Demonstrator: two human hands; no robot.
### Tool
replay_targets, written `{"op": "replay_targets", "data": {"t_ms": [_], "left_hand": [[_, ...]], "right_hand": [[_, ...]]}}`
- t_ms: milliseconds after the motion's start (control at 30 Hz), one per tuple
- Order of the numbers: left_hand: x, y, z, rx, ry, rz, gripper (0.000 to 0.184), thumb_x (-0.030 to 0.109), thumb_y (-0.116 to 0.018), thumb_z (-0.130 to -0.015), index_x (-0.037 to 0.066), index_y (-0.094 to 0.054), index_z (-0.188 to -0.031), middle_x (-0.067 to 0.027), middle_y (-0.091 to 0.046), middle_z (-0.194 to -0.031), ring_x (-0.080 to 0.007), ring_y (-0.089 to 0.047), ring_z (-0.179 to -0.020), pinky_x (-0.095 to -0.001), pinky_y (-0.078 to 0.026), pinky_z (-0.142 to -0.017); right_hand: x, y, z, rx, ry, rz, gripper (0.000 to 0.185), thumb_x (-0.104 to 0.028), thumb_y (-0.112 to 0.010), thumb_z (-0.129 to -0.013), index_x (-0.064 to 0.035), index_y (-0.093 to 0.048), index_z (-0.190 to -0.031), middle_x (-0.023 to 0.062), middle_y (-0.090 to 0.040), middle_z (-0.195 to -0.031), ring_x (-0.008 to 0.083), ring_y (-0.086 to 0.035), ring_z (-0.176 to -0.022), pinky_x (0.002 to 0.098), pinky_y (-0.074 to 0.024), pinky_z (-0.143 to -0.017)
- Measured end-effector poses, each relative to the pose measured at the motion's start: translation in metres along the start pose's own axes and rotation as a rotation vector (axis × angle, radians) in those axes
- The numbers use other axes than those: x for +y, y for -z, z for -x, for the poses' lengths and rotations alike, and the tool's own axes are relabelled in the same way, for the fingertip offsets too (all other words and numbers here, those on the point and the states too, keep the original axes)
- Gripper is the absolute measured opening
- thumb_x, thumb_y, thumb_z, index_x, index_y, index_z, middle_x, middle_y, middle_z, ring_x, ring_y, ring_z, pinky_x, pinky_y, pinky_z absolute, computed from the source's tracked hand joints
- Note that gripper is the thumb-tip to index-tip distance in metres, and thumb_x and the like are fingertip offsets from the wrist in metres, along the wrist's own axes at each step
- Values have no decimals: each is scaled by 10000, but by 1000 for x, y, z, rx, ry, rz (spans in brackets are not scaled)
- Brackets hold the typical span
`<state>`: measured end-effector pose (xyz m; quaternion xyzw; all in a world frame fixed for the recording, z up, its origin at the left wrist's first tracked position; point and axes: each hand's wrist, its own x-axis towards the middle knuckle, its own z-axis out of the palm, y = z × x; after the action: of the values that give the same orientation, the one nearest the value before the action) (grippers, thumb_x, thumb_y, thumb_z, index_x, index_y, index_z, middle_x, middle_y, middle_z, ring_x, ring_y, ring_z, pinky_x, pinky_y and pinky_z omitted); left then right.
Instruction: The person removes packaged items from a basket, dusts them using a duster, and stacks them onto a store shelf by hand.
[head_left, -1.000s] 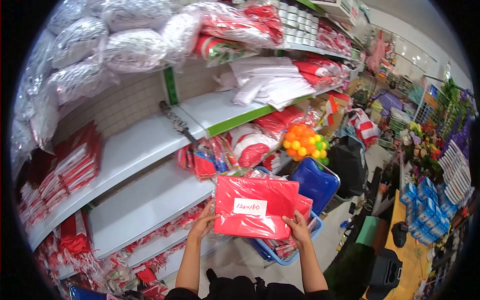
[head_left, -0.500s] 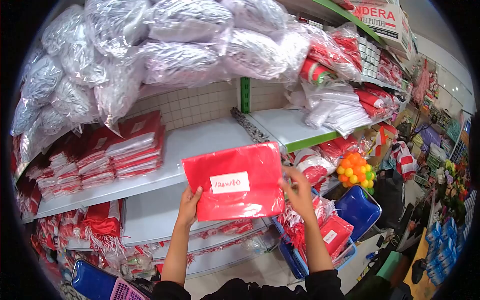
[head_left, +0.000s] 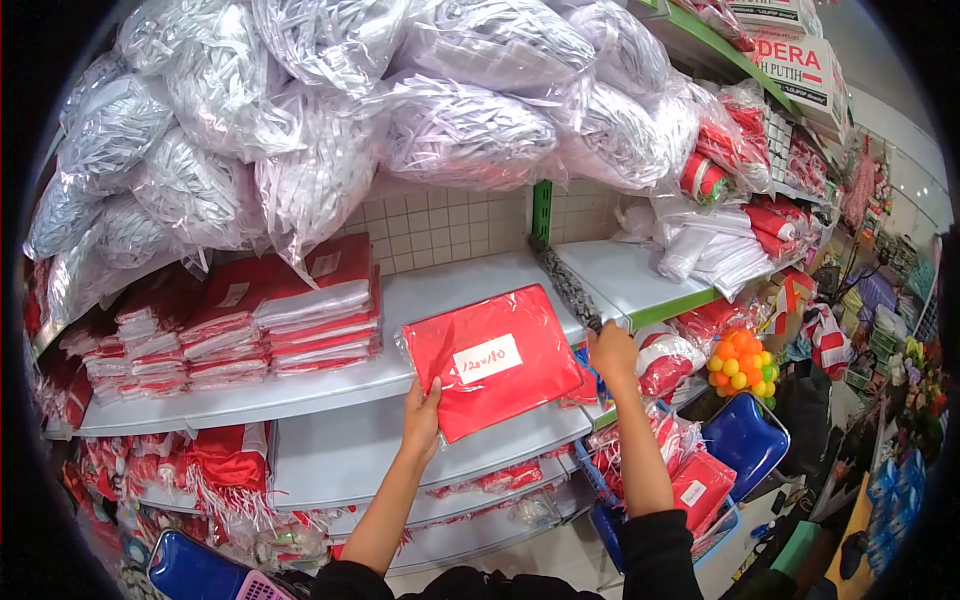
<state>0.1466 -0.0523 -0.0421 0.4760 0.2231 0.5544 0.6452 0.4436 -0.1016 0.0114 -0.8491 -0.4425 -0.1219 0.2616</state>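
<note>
A flat red package (head_left: 490, 400) in clear plastic, with a white handwritten label, is tilted in front of the shelf. My left hand (head_left: 423, 418) grips its lower left edge, thumb on top. My right hand (head_left: 612, 352) is off the package, closed at the near end of a dark, mottled, fluffy stick (head_left: 567, 285) that lies across the shelf board (head_left: 440, 290). On the same board to the left stand stacks of folded red and white packages (head_left: 318, 320).
Plastic bags of white strips (head_left: 470, 130) bulge from the upper shelf. A blue basket (head_left: 722, 530) holding red packages and a blue chair (head_left: 745, 445) stand at the lower right. Orange and yellow balls (head_left: 740, 362) hang beside the shelf. Another blue seat (head_left: 195, 565) is at the lower left.
My right hand has left the package and moved to the end of the fluffy stick. The package stays in my left hand. The view has turned left, showing more of the stacks.
</note>
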Motion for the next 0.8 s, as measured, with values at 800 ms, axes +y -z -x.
{"op": "replay_targets", "data": {"t_ms": [800], "left_hand": [[-6,-7,3,95,72,185,514,304,-363,-973,6,-271,-1382,-103,-367,-1390,-209,-374,-1265,-342,-318,-1041]], "right_hand": [[40,-32,190,-601,248,-616,510,-340,-474,-917,88,-455,-1195,326,-592,-889,444,-591,-894,454,-444,-802]]}}
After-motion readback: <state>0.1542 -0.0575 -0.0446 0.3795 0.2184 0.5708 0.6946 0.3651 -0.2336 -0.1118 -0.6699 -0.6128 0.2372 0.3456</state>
